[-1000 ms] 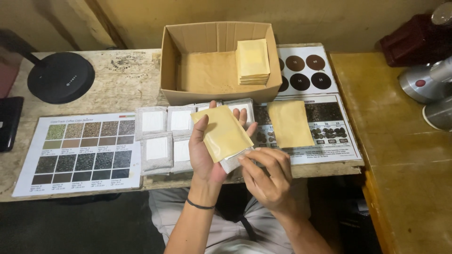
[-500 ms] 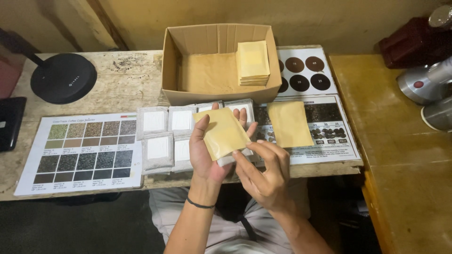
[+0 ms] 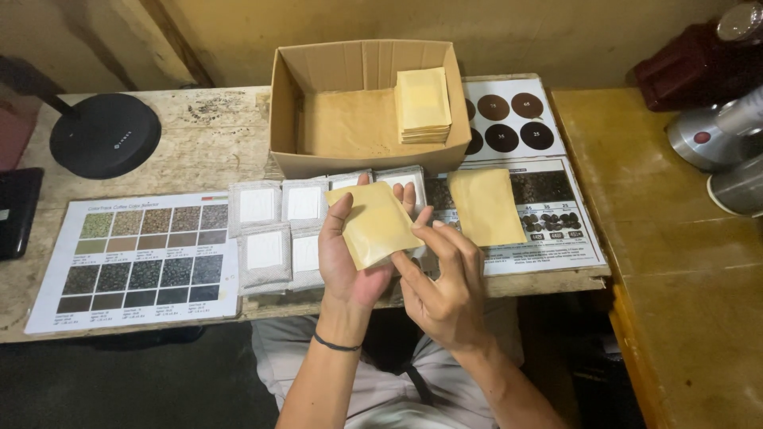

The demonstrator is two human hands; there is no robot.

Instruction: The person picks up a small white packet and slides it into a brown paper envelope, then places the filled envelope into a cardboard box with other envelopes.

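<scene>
Right hand has shifted to the pouch's lower edge, fingers half-curled. Left hand cradles it, thumb clamped. Pouch looks light, flexible; edges give best hold.

This looks like a small coffee workshop or packing bench rather than a home. A worn wooden tabletop set against a bare wall carries a laminated colour chart of ground samples at its front left edge and a second chart with bean photos and dark round swatches toward its right edge. An open cardboard box holding a stack of tan paper pouches sits at the back, with small white-labelled sachets laid in rows before it, and metal canisters stand on the adjoining yellow table.
</scene>
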